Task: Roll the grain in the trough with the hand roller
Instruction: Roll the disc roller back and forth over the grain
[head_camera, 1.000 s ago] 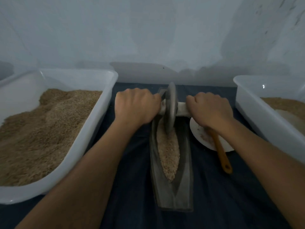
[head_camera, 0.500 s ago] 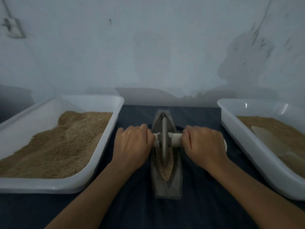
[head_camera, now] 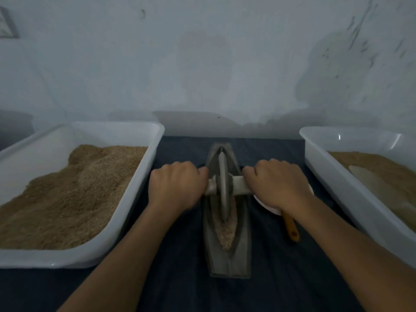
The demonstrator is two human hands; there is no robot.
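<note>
A: Head view, go. Hands?

B: Left hand (head_camera: 174, 186) fist-curled round the left end of the roller's pale handle (head_camera: 239, 185), knuckles up. Right hand (head_camera: 278, 184) same on the right end. Both grips closed on the handle.

A: Roller itself?

B: Hand roller (head_camera: 223, 188), grey disc standing upright on edge, handle running through it crosswise. Disc sits in the groove of the trough (head_camera: 227, 251), lower edge down in the grain (head_camera: 226, 233).

A: Where's the trough?

B: Middle of the counter (head_camera: 180, 284), on dark blue cloth, long axis running away from the person. Boat-shaped, grey. Grain lies in the groove on the near side of the disc, tapering to a point toward the near end. Disc is around mid-length of the trough.

A: Sides?

B: Left tub (head_camera: 117, 224), white, heaped with brown grain. Right tub (head_camera: 337, 176), white, grain too, plus a pale flat thing lying on it; can't tell what that is.

A: Anything else?

B: Small white dish (head_camera: 266, 207) just right of the trough, mostly under the right hand and wrist. Orange-handled tool (head_camera: 291, 228) sticking out from it toward the person; its head is hidden. Pale wall (head_camera: 202, 64) behind.
</note>
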